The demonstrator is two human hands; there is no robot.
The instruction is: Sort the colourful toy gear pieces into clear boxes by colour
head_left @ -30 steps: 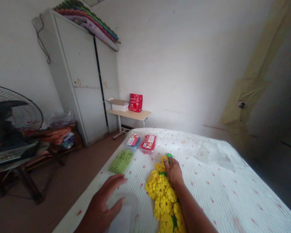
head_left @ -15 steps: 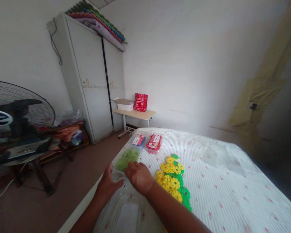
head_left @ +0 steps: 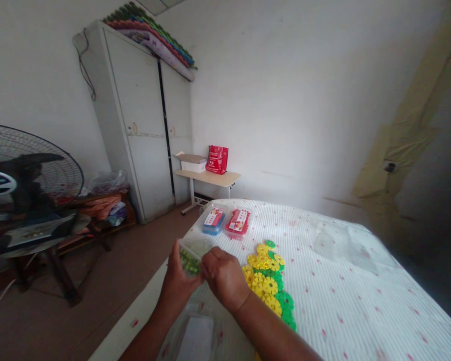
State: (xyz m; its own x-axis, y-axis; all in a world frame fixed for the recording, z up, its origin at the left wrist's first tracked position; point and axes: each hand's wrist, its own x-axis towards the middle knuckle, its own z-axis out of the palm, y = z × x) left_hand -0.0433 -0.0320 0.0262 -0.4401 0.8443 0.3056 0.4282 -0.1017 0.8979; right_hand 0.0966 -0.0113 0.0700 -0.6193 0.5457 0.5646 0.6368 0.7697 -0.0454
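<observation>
Between both hands, a clear plastic box (head_left: 190,259) of light green pieces is tilted up above the near left side of the table. My left hand (head_left: 176,286) grips its left side, thumb at the near edge. At the box's right edge my right hand (head_left: 225,277) is closed, fingers curled on the rim. Right of the hands lies a long bunch of yellow notched discs (head_left: 265,286) alongside green notched discs (head_left: 285,303). Below the hands sits another clear plastic container (head_left: 197,336), partly covered by my forearms.
Farther back on the spotted tablecloth (head_left: 334,291) stand a box of blue pieces (head_left: 213,221) and a box of red pieces (head_left: 238,223). Clear plastic (head_left: 340,243) lies at the right. A fan (head_left: 33,175) stands at left; a small table (head_left: 220,178) holds a red bag (head_left: 217,159).
My right hand has moved left from the yellow discs to the box of green pieces. The left hand has also reached it, and the box has been lifted and tilted. The view has shifted left.
</observation>
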